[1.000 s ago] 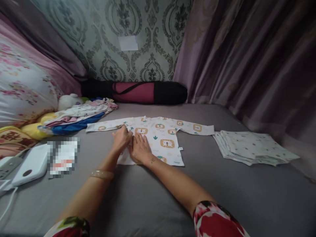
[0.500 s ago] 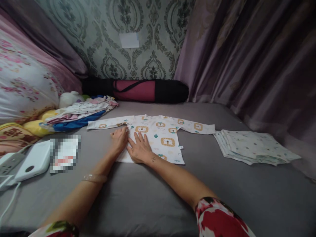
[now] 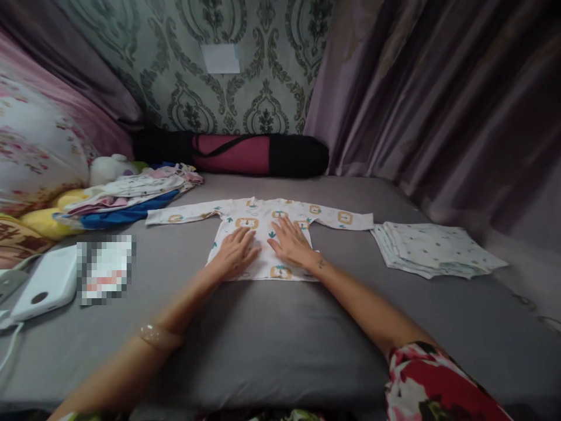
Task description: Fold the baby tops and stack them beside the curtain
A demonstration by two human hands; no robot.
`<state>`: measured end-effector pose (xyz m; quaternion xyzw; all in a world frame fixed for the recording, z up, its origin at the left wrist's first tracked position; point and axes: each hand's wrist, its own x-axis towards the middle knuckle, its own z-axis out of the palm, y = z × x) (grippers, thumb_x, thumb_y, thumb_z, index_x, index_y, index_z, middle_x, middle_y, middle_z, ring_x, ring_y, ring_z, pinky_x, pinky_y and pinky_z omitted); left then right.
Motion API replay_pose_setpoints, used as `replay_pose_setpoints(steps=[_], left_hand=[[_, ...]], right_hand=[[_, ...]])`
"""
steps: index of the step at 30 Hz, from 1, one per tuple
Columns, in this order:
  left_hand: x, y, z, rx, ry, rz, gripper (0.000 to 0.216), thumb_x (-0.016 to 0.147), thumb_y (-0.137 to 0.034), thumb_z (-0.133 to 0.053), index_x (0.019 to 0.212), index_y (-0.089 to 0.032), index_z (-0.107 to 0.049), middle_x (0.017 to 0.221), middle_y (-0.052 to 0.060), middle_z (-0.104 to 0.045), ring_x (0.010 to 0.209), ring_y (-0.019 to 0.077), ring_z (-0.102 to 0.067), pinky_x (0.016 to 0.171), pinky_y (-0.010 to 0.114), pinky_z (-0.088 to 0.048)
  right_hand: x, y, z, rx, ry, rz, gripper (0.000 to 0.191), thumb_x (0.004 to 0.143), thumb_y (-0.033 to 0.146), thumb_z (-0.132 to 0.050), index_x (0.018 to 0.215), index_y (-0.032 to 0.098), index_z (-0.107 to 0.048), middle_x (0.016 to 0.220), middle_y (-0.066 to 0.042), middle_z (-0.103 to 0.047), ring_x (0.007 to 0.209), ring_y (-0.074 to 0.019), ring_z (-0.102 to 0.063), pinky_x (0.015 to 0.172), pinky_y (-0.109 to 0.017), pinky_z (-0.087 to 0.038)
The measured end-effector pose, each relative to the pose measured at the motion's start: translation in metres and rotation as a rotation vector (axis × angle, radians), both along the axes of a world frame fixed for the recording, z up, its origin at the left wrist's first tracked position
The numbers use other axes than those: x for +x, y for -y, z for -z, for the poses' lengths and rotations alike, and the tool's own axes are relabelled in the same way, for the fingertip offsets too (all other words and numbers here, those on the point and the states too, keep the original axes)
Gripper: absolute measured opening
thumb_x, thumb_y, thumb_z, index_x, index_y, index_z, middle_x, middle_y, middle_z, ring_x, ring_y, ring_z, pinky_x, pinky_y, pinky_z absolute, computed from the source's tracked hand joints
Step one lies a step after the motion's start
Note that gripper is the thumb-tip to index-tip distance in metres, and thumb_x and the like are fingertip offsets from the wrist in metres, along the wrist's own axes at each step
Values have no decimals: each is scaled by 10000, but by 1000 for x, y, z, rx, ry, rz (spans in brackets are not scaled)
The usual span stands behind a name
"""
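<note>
A small white long-sleeved shirt (image 3: 263, 248) with lion-face and leaf prints lies spread out on the grey bed sheet (image 3: 272, 345), both sleeves stretched sideways and its hem toward me. My left hand (image 3: 236, 250) rests on the left half of the shirt's body, palm down, fingers extended. On the right half lies my right hand (image 3: 293, 241), flat with fingers spread. Neither hand grips the cloth. Just beyond the right cuff sits a stack of folded pale clothes (image 3: 433, 245).
On the left lie a pile of loose clothes (image 3: 135, 193), a white plush toy (image 3: 109, 168), a white power bank (image 3: 48, 283) with a cable and a pixelated packet (image 3: 107, 269). A black and maroon long bag (image 3: 232, 154) lies along the wall. Curtains (image 3: 394, 88) hang at right.
My right hand has moved right across the shirt. My left hand has come from the shirt's left edge onto its body and its fingers have straightened. The view has shifted slightly.
</note>
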<state>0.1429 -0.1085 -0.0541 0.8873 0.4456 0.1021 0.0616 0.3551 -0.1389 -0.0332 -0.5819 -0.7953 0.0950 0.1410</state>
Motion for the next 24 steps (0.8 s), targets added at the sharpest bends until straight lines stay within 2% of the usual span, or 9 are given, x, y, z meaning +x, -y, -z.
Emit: replay_pose_setpoints(steps=[3, 8, 13, 19, 22, 24], left_hand=[[1, 4, 11, -76, -73, 78, 615, 962, -532, -284, 1466, -187, -351, 1563, 130, -264, 1448, 297, -192, 1152, 483, -166], [-30, 3, 24, -44, -122, -25, 605, 972, -521, -243, 1491, -220, -321, 1581, 89, -227, 1461, 250, -171, 1171, 449, -138], [-56, 8, 26, -56, -157, -77, 619, 972, -519, -217, 1501, -209, -302, 1584, 91, -198, 1464, 252, -154, 1160, 464, -183], [-65, 10, 29, -61, -182, -59, 614, 963, -511, -247, 1507, -228, -282, 1582, 76, -185, 1459, 259, -175, 1150, 476, -212], [-65, 9, 29, -30, -185, -50, 606, 958, -497, -271, 1502, -231, -300, 1573, 77, -214, 1450, 266, -208, 1142, 478, -235], [-65, 8, 29, -17, -193, -48, 603, 954, -492, -279, 1497, -232, -315, 1569, 79, -232, 1443, 268, -232, 1138, 479, -247]], right_hand=[[23, -2, 16, -39, 84, -5, 623, 972, 476, -360, 1480, 116, -325, 1575, -171, -194, 1465, -284, -109, 1171, -515, -62], [32, 25, 23, -75, 82, -109, 629, 984, 486, -304, 1506, 137, -272, 1586, -145, -164, 1470, -264, -81, 1178, -501, -57], [38, 59, 13, -87, 60, -237, 571, 1002, 420, -302, 1502, 144, -282, 1586, -140, -151, 1472, -235, -61, 1187, -495, -36], [50, 105, -2, -252, -9, -320, 558, 1007, 400, -291, 1521, 191, -235, 1594, -95, -141, 1472, -204, -40, 1199, -457, -34], [59, 121, -10, -326, -90, -318, 570, 989, 379, -359, 1525, 248, -218, 1594, -47, -162, 1471, -185, -63, 1205, -433, -59], [68, 125, -19, -393, -162, -320, 577, 954, 358, -446, 1503, 281, -290, 1581, -30, -215, 1464, -185, -131, 1202, -417, -101]])
